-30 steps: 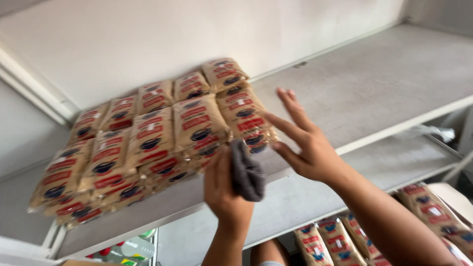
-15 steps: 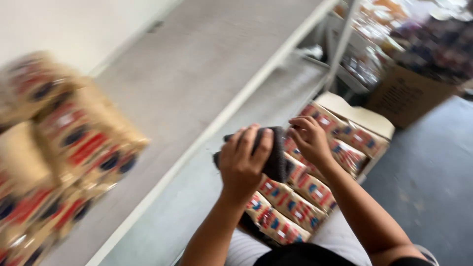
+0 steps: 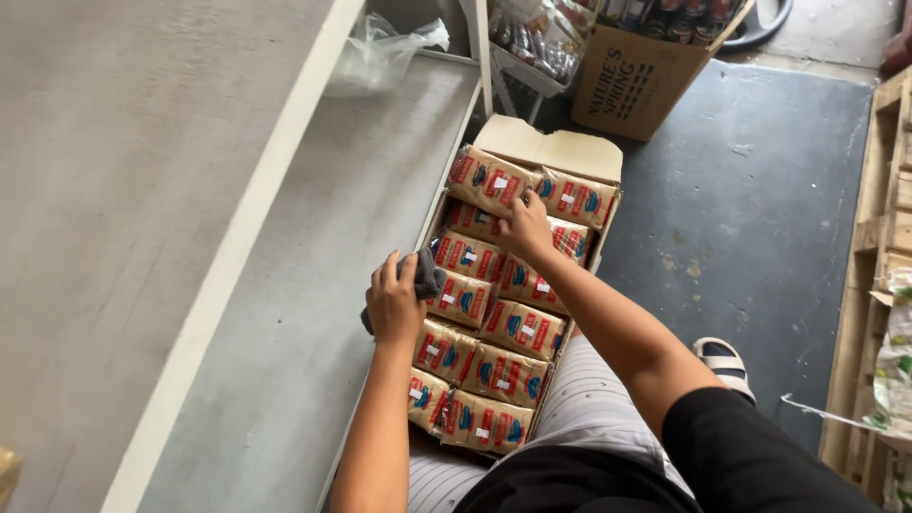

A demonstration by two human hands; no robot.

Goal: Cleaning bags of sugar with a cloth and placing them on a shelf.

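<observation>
Now lower: hands (image 3: 461,266) on boxed packets (image 3: 494,323).

Under the right hand (image 3: 525,226) and just right of the left hand (image 3: 395,302): an open cardboard carton (image 3: 560,152) packed with tan rectangular packets (image 3: 503,370) bearing red and blue labels and small white stickers. Beyond the right hand, further off: a brown printed cardboard box (image 3: 632,81). Beside that, clear-wrapped goods (image 3: 532,38). Far right of both hands: pale bagged packages (image 3: 893,361).
</observation>
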